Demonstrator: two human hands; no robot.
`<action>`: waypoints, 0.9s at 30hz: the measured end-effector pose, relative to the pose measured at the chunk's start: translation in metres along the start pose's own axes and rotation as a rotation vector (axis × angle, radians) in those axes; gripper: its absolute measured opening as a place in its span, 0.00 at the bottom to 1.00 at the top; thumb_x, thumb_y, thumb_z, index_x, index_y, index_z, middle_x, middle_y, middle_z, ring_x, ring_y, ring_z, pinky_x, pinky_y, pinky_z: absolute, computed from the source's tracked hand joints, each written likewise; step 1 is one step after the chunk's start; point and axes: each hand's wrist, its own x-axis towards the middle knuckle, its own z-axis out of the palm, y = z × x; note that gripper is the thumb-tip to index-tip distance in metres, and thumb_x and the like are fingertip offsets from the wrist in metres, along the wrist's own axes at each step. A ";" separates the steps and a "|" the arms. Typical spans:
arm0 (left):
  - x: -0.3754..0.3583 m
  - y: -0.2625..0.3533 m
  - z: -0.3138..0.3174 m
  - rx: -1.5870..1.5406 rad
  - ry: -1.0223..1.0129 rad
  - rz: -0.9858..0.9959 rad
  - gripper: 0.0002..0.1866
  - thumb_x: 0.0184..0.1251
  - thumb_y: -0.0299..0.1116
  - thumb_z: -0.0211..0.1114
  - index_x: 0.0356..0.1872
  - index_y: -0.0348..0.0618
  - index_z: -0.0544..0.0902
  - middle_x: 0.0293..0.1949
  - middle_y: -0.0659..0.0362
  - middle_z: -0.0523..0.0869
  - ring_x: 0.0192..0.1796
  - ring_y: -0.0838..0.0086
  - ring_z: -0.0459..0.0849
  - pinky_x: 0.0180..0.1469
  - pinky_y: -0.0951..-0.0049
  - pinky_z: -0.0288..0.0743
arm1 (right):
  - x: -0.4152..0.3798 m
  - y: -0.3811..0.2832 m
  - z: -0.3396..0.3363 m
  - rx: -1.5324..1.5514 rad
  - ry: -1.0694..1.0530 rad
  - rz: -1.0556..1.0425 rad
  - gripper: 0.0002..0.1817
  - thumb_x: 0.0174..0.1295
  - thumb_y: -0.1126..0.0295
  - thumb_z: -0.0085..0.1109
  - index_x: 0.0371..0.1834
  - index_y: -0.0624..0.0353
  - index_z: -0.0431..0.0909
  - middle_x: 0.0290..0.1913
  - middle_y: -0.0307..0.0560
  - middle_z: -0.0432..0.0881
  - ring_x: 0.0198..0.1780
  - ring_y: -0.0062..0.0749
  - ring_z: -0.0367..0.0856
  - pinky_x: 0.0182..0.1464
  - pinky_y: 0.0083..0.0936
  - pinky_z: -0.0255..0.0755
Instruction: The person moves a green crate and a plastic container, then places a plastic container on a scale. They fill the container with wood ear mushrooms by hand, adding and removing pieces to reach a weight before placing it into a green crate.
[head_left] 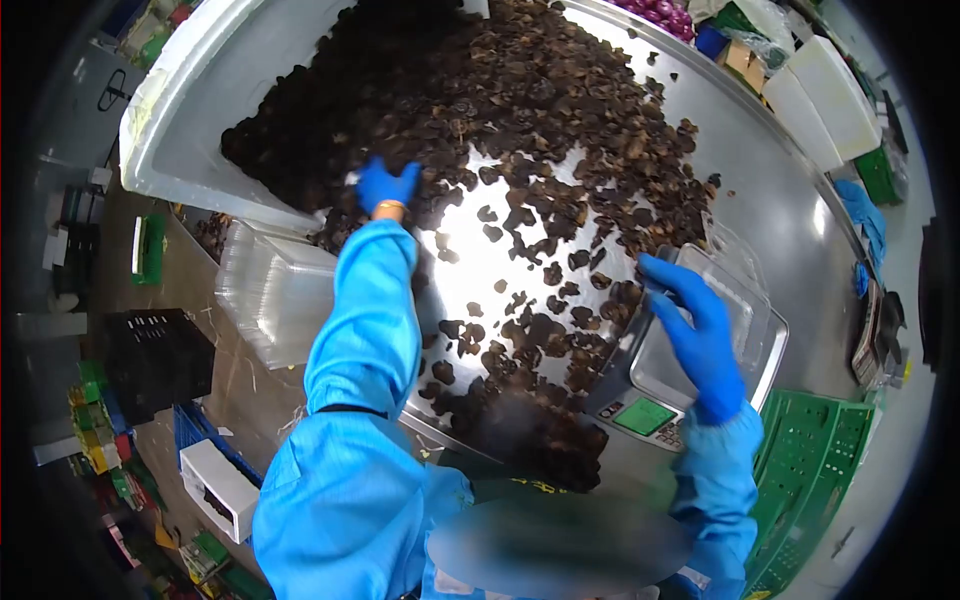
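Observation:
My left hand (388, 187), in a blue glove, reaches to the edge of a large heap of dark brown mushroom pieces (480, 85) that look like wood ear. Its thumb and fingers are spread apart, the tips over the pieces. My right hand (700, 335), also gloved in blue, is open above a digital scale (648, 412) with a lit green display. The fingers stretch toward the scale's far left side. A clear plastic container (738, 290) lies on the scale pan beside that hand, partly hidden by it.
Mushroom pieces are scattered over the steel table (755, 160). A white tub (165, 150) lies tipped at the left, pieces spilling from it. Stacked clear containers (275, 290) stand below it. A green crate (810, 470) is at lower right, a white foam box (825, 100) at upper right.

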 end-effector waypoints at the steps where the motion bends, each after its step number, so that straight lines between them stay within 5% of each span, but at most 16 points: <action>1: 0.001 -0.010 0.032 -0.296 -0.132 0.240 0.34 0.41 0.56 0.70 0.50 0.48 0.78 0.46 0.45 0.80 0.48 0.52 0.79 0.52 0.62 0.72 | 0.025 0.004 0.026 0.148 -0.017 0.025 0.18 0.60 0.75 0.55 0.55 0.56 0.75 0.47 0.41 0.79 0.47 0.25 0.77 0.48 0.22 0.70; 2: -0.034 0.020 0.021 -0.215 0.004 0.342 0.30 0.44 0.52 0.70 0.49 0.49 0.78 0.45 0.48 0.80 0.47 0.53 0.79 0.51 0.62 0.73 | 0.052 0.018 0.050 0.248 -0.068 0.054 0.18 0.60 0.74 0.54 0.55 0.57 0.75 0.49 0.42 0.79 0.47 0.25 0.78 0.49 0.22 0.70; 4: -0.076 0.046 0.011 -0.269 -0.265 0.367 0.29 0.44 0.51 0.70 0.49 0.49 0.79 0.45 0.50 0.80 0.46 0.54 0.79 0.50 0.62 0.73 | 0.105 0.027 0.096 0.426 -0.106 0.106 0.18 0.60 0.75 0.54 0.55 0.62 0.74 0.50 0.43 0.79 0.48 0.22 0.78 0.50 0.18 0.70; 8: -0.126 0.039 -0.007 -0.258 -0.292 0.485 0.28 0.46 0.45 0.70 0.51 0.48 0.78 0.51 0.49 0.76 0.50 0.54 0.76 0.52 0.60 0.71 | 0.193 0.059 0.157 0.363 -0.005 0.157 0.16 0.59 0.73 0.55 0.51 0.62 0.77 0.43 0.42 0.82 0.39 0.21 0.78 0.43 0.19 0.72; 12: -0.147 0.022 -0.041 -0.456 -0.401 0.513 0.28 0.49 0.36 0.69 0.56 0.49 0.75 0.55 0.47 0.74 0.56 0.54 0.72 0.59 0.61 0.66 | 0.262 0.077 0.195 -0.052 0.318 -0.136 0.15 0.54 0.65 0.62 0.45 0.56 0.79 0.41 0.50 0.80 0.39 0.38 0.81 0.44 0.28 0.74; 17: -0.135 0.013 -0.067 -0.601 -0.334 0.405 0.23 0.51 0.28 0.68 0.52 0.49 0.79 0.57 0.51 0.74 0.57 0.59 0.73 0.59 0.65 0.66 | 0.303 0.068 0.230 -0.415 0.227 0.015 0.23 0.49 0.63 0.67 0.51 0.51 0.76 0.49 0.53 0.74 0.47 0.45 0.77 0.47 0.36 0.72; 20: -0.102 0.017 -0.074 -0.677 -0.219 0.338 0.18 0.53 0.24 0.65 0.48 0.46 0.81 0.54 0.52 0.77 0.55 0.65 0.76 0.57 0.70 0.69 | 0.294 0.069 0.237 -0.503 0.226 -0.067 0.25 0.46 0.67 0.67 0.52 0.48 0.75 0.53 0.52 0.71 0.53 0.48 0.72 0.49 0.36 0.70; 23: -0.085 0.024 -0.063 -0.703 -0.151 0.373 0.17 0.54 0.21 0.63 0.47 0.43 0.81 0.53 0.54 0.79 0.56 0.67 0.76 0.58 0.71 0.67 | 0.293 0.075 0.238 -0.642 0.250 -0.369 0.28 0.45 0.70 0.66 0.54 0.47 0.73 0.61 0.51 0.66 0.58 0.48 0.67 0.53 0.37 0.70; 27: -0.092 0.038 -0.054 -0.832 -0.161 0.335 0.16 0.56 0.23 0.63 0.47 0.42 0.81 0.52 0.55 0.80 0.56 0.69 0.76 0.57 0.72 0.68 | 0.305 0.096 0.249 -0.473 0.360 -0.423 0.08 0.47 0.72 0.62 0.33 0.49 0.83 0.45 0.49 0.79 0.47 0.46 0.76 0.47 0.38 0.71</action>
